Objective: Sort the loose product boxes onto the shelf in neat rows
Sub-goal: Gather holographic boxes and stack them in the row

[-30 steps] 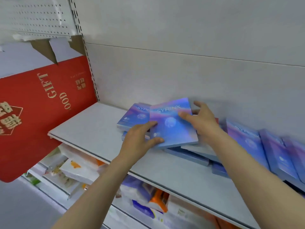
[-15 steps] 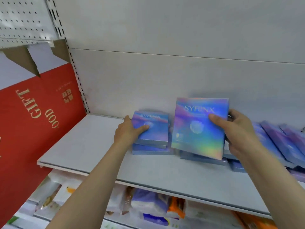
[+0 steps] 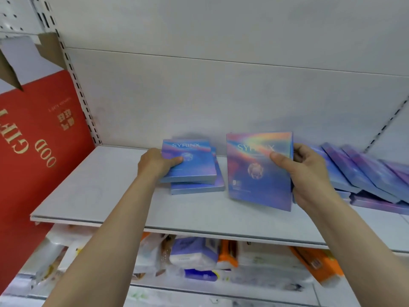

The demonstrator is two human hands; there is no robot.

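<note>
Flat blue-purple holographic boxes marked SYRINX lie on a grey shelf (image 3: 110, 196). My left hand (image 3: 155, 166) grips the top box (image 3: 194, 165) of a small stack of two, thumb on its face. The lower box (image 3: 199, 188) sticks out to the right beneath it. My right hand (image 3: 303, 173) holds another box (image 3: 254, 173) upright by its right edge, thumb across the front, its bottom edge just above the shelf. Several more boxes (image 3: 358, 173) lean in a slanted row to the right, partly hidden behind my right hand.
A large red gift carton (image 3: 37, 151) leans against the shelf's left end. The white back panel (image 3: 221, 96) rises behind the boxes. A lower shelf (image 3: 199, 258) holds packets of tissues and orange packs. Bare shelf surface lies left of the stack and along the front edge.
My right hand lifted one box off the pile and stood it upright, then shifted it slightly right. My left hand moved onto the left stack and now grips its top box.
</note>
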